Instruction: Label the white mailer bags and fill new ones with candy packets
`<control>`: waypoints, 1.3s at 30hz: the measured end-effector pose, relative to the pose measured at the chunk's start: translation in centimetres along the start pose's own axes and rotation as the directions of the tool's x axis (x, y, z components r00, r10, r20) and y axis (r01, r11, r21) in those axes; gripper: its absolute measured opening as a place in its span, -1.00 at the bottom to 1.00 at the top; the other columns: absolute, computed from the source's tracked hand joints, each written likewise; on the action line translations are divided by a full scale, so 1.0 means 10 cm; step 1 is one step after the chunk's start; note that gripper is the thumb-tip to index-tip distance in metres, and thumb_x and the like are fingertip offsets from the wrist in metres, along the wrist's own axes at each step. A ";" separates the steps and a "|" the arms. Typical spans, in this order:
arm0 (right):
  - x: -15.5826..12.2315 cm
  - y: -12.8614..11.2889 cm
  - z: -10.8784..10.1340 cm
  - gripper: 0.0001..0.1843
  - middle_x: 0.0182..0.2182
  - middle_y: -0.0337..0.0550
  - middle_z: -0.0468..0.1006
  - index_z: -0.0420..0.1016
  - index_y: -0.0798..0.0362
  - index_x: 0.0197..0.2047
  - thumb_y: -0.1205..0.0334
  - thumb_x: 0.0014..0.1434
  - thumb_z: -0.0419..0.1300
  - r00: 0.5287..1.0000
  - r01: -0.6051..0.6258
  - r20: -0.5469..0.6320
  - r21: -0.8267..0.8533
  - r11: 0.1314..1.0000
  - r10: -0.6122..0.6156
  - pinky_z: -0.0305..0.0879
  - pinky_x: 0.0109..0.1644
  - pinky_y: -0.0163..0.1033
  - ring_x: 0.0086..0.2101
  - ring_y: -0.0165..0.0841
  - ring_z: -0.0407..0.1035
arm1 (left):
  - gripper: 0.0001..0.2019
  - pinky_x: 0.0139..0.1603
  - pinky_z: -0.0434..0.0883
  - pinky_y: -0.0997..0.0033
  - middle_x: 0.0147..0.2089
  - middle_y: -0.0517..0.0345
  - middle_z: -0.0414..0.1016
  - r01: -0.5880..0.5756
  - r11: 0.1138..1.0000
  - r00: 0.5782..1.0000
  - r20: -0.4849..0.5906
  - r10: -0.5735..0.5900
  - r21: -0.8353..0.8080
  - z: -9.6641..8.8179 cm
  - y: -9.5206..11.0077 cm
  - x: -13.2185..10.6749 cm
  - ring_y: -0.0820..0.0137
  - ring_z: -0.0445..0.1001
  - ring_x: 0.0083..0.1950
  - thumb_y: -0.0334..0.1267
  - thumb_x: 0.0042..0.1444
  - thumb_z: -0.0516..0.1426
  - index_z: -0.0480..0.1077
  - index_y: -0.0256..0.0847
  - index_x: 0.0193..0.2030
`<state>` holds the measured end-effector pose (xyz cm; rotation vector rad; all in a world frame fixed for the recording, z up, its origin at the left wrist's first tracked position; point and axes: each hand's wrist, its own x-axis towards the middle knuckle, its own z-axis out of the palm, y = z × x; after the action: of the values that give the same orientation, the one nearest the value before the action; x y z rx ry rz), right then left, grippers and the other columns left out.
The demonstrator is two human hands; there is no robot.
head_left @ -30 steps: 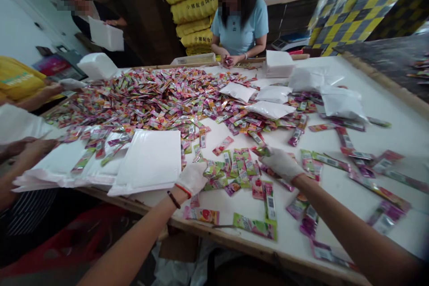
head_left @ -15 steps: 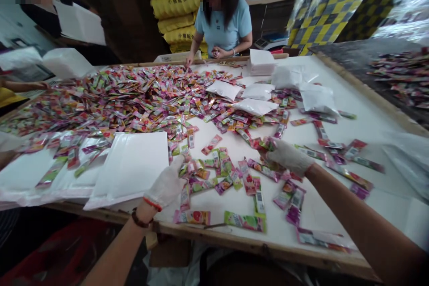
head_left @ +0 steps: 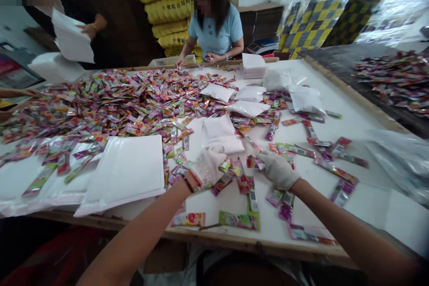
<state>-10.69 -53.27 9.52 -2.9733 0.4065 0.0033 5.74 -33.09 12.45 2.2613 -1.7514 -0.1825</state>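
My left hand [head_left: 209, 166], in a white knit glove, is closed over small printed stick sachets on the white tabletop, with a green sachet [head_left: 224, 165] showing at its fingertips. My gloved right hand [head_left: 279, 170] is a short way to the right, its fingers pinched on a few sachets [head_left: 256, 162] that point toward the left hand. Just beyond my left hand lies a white pouch [head_left: 219, 130], its near edge close to the glove. Loose sachets, such as a purple one [head_left: 286, 208] and a green one [head_left: 239, 220], are scattered around both hands.
White padded envelopes [head_left: 129, 163] lie at left with sachets on some. A large sachet heap [head_left: 134, 94] spreads behind. Filled white pouches [head_left: 248, 108] and a white stack [head_left: 254, 65] stand farther back. Clear plastic [head_left: 402, 156] is at right. A co-worker [head_left: 214, 31] sits opposite; others are at left.
My left hand has moved right and slightly up, closer to my right hand. A white pouch now lies beyond it. My right hand is lower, and the view has shifted somewhat.
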 end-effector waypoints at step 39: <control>-0.50 -0.30 -0.15 -0.75 -0.31 0.03 0.53 0.50 0.12 -0.24 0.38 -0.04 0.11 0.897 0.338 0.291 0.037 0.940 -0.334 0.13 -0.11 -0.10 -0.25 -0.17 0.35 | -0.59 0.00 0.37 0.27 -0.07 0.01 0.46 0.098 0.990 0.973 0.218 -0.074 -0.103 0.08 0.30 -0.97 0.23 0.42 -0.05 -0.37 -0.10 0.11 0.29 -0.19 -0.03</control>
<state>-14.72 -49.30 11.55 -2.9463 -0.1471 0.4081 0.27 -24.50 11.93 2.3082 -1.6952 -0.5484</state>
